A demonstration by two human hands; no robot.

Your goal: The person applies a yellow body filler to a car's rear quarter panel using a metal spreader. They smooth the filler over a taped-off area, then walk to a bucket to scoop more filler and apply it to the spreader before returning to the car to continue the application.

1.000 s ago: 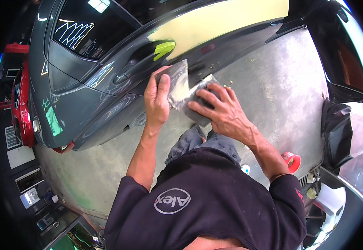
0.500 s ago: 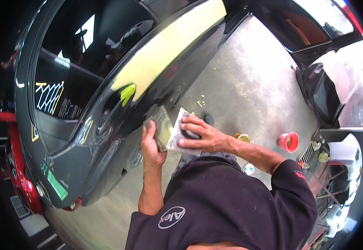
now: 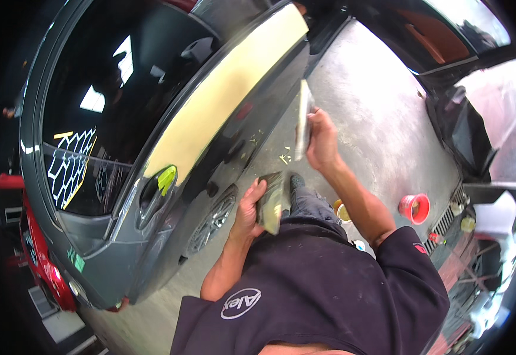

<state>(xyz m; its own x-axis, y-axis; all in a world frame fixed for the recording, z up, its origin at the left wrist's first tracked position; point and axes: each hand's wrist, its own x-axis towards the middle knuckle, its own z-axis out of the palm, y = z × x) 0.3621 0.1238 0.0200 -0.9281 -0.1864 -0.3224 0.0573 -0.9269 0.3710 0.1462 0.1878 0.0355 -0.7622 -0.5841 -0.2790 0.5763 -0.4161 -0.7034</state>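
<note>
A person's left hand (image 3: 246, 215) grasps a dark plate (image 3: 273, 200) with pale smears, thumb on its face; the plate tilts just right of that hand. The right hand (image 3: 323, 142), higher and farther right, grips a thin, pale-edged block (image 3: 303, 125) on its left side, blurred. The plate and block are apart. Up and left of the right hand, a pale yellow patch (image 3: 231, 89) covers part of a dark car (image 3: 222, 155). If the smears are soft, the plate's tilt could let some drop onto the trousers (image 3: 311, 204) below; a careless leftward swing could knock the block's corner against the car.
</note>
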